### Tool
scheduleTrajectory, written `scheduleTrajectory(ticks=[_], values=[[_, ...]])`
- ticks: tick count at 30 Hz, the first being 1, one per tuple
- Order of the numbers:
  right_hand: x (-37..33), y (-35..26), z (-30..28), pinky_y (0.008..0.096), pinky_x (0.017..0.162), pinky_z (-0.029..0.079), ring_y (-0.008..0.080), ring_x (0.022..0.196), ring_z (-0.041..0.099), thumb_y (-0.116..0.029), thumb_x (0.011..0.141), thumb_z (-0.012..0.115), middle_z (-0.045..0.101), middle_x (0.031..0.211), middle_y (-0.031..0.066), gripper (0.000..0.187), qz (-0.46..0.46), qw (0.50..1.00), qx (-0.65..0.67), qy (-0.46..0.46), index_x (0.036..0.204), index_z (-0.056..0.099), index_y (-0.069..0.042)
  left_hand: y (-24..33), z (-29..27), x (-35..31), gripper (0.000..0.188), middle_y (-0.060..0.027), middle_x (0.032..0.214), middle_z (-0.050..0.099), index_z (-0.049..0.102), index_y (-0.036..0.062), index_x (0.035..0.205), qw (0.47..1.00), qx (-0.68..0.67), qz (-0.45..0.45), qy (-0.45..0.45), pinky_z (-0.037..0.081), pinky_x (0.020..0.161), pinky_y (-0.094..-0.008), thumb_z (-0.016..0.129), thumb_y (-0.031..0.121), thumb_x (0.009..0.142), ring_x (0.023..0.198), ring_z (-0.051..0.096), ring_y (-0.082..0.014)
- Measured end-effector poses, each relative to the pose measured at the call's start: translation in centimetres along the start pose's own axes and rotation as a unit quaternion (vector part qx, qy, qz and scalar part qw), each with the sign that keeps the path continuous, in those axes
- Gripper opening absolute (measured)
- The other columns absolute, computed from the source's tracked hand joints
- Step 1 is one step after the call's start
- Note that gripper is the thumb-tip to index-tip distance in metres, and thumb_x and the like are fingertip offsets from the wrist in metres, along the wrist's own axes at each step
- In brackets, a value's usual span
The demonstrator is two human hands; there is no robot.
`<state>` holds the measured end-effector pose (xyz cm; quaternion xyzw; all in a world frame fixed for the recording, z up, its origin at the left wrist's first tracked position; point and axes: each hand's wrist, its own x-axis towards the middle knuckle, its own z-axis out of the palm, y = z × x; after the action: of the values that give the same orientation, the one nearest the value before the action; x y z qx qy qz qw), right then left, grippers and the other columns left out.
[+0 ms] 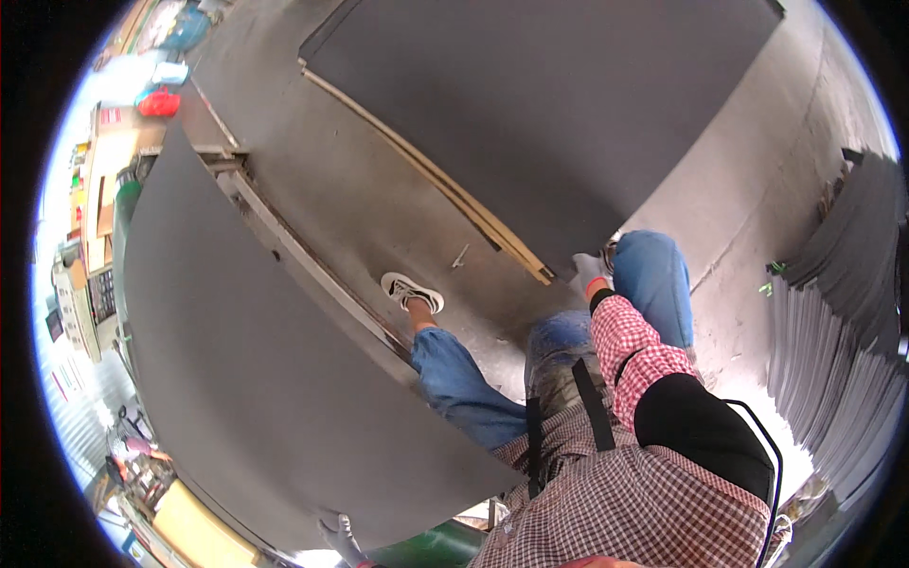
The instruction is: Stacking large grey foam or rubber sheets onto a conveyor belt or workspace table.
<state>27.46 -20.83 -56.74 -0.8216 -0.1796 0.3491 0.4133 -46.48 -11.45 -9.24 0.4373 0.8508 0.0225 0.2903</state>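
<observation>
A large dark grey sheet point(312, 379) covers the left side, its right edge lying along a metal frame point(294, 256). At its near edge is my left hand point(343, 540) in a grey glove, fingers spread on the upper face. Another dark grey sheet point(568, 104) lies on a low stack at the top. My right hand point(589, 269), gloved in pale grey, is closed on the near corner of this stack's sheet, beside my knee; some of its fingers are hidden. Light wooden strips point(436, 175) show under that sheet's left edge.
A tall stack of thin grey sheets point(833, 331) stands at the right. Green machine parts point(436, 544) show below the left sheet. A small metal piece point(460, 256) lies on the concrete floor point(322, 133) near my shoe. Boxes and a red bag point(159, 102) are at the far left.
</observation>
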Motion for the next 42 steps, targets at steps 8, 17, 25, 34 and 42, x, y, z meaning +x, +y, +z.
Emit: scheduleTrajectory(ticks=[8,17,25,34,42], values=[[-6.1,-12.3,8.8,0.0385,0.085,0.045,0.0263,0.099,0.057,-0.021,0.079,0.062,0.060,0.110,0.0077,0.040,0.254,0.932,0.193,0.172,0.115,0.055,-0.005,11.0,2.5,-7.8,0.045,-0.0176,0.126,0.050,0.048,-0.0013,0.124,0.876,0.163,0.225,0.394,0.038,0.100,-0.0419,0.056,0.020,0.086,0.118,0.046,-0.0326],[-1.5,-35.4,-5.7,0.0301,0.063,0.050,0.0190,0.069,0.061,-0.022,0.080,0.060,0.064,0.089,0.0091,0.026,-0.123,0.980,0.125,-0.095,0.101,0.061,-0.005,26.0,23.8,-14.2,0.053,-0.0181,0.123,0.053,0.039,-0.0012,0.132,0.874,-0.344,0.217,-0.266,0.045,0.089,-0.0338,0.060,0.013,0.085,0.111,0.053,-0.0264],[-24.3,-56.8,-10.4,0.0211,0.049,0.040,0.0070,0.055,0.050,-0.031,0.091,0.053,0.058,0.071,0.0014,0.029,-0.194,0.912,0.254,-0.258,0.080,0.061,-0.005,47.9,11.4,-25.8,0.028,-0.0015,0.087,0.059,0.055,-0.0008,0.103,0.641,-0.632,0.370,-0.229,0.046,0.064,-0.0240,0.067,0.006,0.079,0.073,0.055,-0.0096],[-22.3,-47.5,-24.5,0.0434,0.097,0.039,0.0261,0.117,0.046,-0.039,0.089,0.047,0.046,0.130,0.0091,0.050,-0.199,0.750,0.616,-0.137,0.128,0.046,-0.008,20.2,-13.0,-21.5,0.044,-0.0137,0.097,0.062,0.052,-0.0054,0.115,0.621,-0.634,0.375,0.268,0.051,0.076,-0.0312,0.065,0.005,0.074,0.082,0.061,-0.0195],[-29.8,-39.1,-18.5,0.0409,0.096,0.042,0.0262,0.106,0.055,-0.018,0.081,0.062,0.058,0.117,0.0136,0.045,-0.185,0.802,0.443,-0.356,0.120,0.052,0.001,-1.7,0.8,-18.2,0.041,-0.0092,0.118,0.054,0.054,-0.0027,0.116,0.553,-0.748,0.118,0.347,0.044,0.091,-0.0363,0.065,0.018,0.083,0.102,0.052,-0.0209]])
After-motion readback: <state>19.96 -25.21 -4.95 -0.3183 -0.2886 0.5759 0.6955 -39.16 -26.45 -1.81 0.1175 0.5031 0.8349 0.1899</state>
